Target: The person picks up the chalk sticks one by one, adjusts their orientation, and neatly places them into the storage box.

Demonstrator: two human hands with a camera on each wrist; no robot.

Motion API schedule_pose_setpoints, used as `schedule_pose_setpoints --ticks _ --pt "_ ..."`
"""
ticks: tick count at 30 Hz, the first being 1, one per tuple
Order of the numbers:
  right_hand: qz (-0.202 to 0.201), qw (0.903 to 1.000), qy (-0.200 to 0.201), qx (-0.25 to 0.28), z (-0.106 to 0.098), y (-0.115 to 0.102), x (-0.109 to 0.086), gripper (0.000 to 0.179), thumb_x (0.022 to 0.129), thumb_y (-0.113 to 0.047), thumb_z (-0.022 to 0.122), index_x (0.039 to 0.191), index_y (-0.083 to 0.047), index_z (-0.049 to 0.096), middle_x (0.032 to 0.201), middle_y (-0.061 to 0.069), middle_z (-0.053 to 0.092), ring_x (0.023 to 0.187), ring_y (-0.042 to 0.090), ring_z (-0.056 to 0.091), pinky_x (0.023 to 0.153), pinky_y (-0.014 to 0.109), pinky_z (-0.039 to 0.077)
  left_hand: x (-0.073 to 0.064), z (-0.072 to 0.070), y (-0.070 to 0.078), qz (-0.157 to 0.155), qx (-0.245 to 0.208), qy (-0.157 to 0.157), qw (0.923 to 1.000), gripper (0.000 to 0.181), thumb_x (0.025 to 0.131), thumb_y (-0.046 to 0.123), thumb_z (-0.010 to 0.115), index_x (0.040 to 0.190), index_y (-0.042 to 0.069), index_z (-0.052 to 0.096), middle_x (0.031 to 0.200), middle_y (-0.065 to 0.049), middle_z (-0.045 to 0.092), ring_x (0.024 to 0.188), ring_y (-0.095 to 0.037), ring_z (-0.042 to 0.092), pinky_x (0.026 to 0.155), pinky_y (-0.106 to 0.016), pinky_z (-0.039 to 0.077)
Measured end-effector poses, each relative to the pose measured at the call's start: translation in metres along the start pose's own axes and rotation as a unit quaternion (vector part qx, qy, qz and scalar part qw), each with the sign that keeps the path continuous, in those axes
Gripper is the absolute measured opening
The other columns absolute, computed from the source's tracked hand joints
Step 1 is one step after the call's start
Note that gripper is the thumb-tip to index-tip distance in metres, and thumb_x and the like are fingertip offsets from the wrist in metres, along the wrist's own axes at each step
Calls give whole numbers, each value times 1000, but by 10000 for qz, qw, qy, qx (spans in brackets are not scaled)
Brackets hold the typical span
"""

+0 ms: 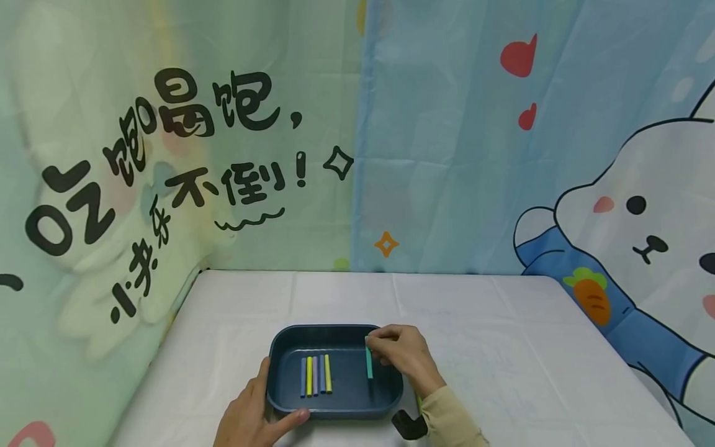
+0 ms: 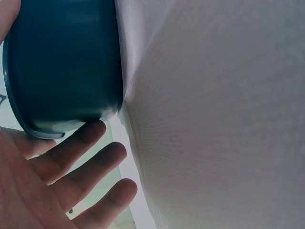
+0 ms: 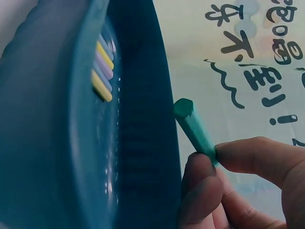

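A dark blue tray (image 1: 341,338) with rounded corners sits on the white-covered table. My left hand (image 1: 251,406) rests against its left near corner, thumb along the near side and fingers at the left side. Those fingers look spread and nearly straight in the left wrist view. My right hand (image 1: 404,354) pinches a green six-sided stick (image 3: 193,124) by one end between thumb and fingers. In the head view, this stick hangs upright over the tray's right part. Several blue, yellow and purple sticks (image 1: 315,375) lie side by side in the tray's left half.
A black curved object (image 1: 409,426) shows beside the right wrist, with a bit of yellow-green next to it. White cloth covers the table (image 1: 503,347). Printed curtains (image 1: 447,155) hang behind it and along its left side.
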State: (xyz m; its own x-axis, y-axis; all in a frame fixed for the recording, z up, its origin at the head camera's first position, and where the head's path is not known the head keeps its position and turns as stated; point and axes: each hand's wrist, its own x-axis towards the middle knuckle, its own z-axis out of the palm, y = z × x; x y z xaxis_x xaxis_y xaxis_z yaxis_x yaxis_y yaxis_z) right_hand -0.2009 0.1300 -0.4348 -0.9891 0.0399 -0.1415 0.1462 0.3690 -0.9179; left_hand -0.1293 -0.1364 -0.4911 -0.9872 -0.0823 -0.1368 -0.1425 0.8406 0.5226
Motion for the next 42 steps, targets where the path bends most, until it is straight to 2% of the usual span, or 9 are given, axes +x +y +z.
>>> schedule_pose_setpoints --ticks 7,17,29,37,42 --pt "-20 10000 -93 -12 12 1 3 21 86 -19 76 100 -4 77 82 5 72 73 23 67 72 42 57 1 -1 0 -74 -26 -66 9999 134 65 89 66 158 1 27 130 -27 58 100 -37 62 89 -63 52" --pt "-253 9993 -251 -77 25 4 3 19 86 -16 74 98 -2 77 76 6 71 68 24 65 67 40 56 1 -1 -1 16 -72 -68 9999 134 66 89 66 159 1 26 131 -27 58 103 -37 62 90 -62 51" --pt "-143 9990 -91 -420 47 10 4 15 81 -12 76 92 -3 78 68 2 69 60 14 62 57 29 52 0 -1 -1 -29 -58 -92 9999 134 66 89 66 159 1 25 131 -27 58 103 -38 62 90 -63 51" --pt "-346 9952 -21 -913 57 8 6 12 79 -13 76 87 -5 78 62 0 67 55 11 61 53 27 48 -1 -2 -1 29 -43 -114 9999 134 66 89 65 159 1 25 128 -27 59 100 -35 63 89 -61 52" --pt "-406 9951 28 -905 64 9 7 10 80 -10 76 86 -3 77 62 1 67 53 10 59 50 25 48 -2 -2 -1 108 -71 -81 9999 134 66 90 64 159 2 25 130 -25 59 104 -35 63 90 -59 52"
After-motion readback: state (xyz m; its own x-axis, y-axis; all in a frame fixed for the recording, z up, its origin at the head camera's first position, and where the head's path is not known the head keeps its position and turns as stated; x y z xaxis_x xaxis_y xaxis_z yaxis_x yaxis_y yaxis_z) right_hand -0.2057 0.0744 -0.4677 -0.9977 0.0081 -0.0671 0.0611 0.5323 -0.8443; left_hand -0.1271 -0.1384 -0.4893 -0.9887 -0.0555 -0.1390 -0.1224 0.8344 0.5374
